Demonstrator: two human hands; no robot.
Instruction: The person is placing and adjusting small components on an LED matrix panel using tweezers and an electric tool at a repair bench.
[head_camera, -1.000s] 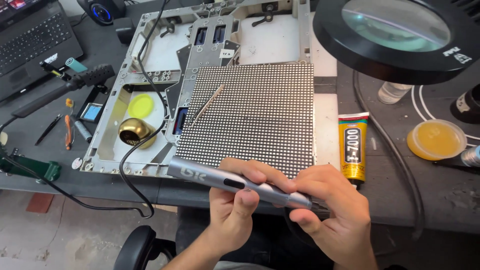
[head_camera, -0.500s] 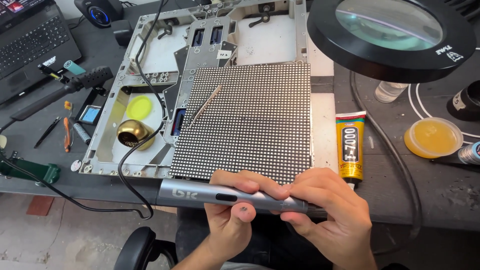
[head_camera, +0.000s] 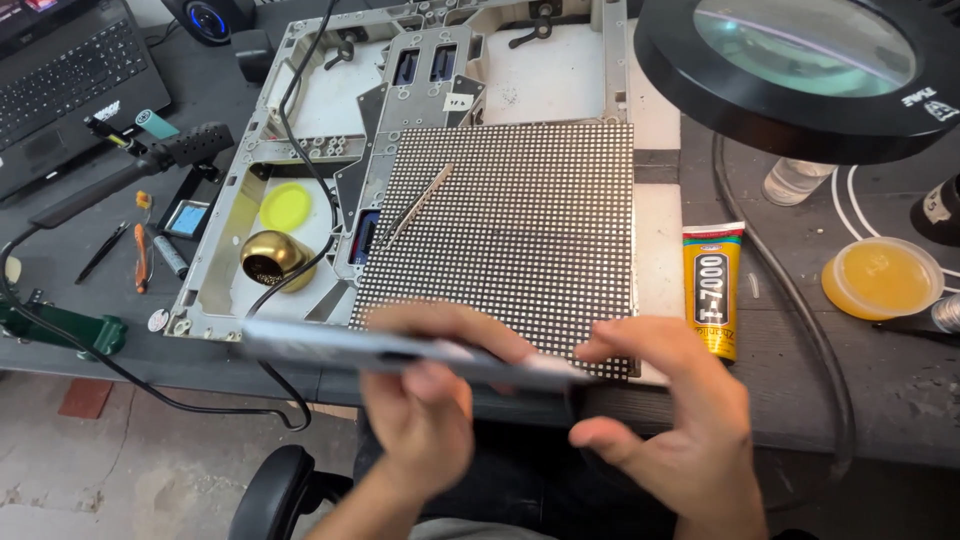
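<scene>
Your left hand (head_camera: 425, 410) and right hand (head_camera: 670, 410) both grasp the grey pen-shaped tool (head_camera: 400, 352), at 6 o'clock of the dotted panel (head_camera: 510, 230).

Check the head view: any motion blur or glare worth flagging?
Head view: the grey pen-shaped tool and both hands, left hand and right hand, are motion-smeared; the LED panel and glue tube stay sharp; pale glare on the magnifier lens.

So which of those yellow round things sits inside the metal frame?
The flat yellow disc beside the brass dome; the amber-filled dish sits outside, far right, on the table.
</scene>
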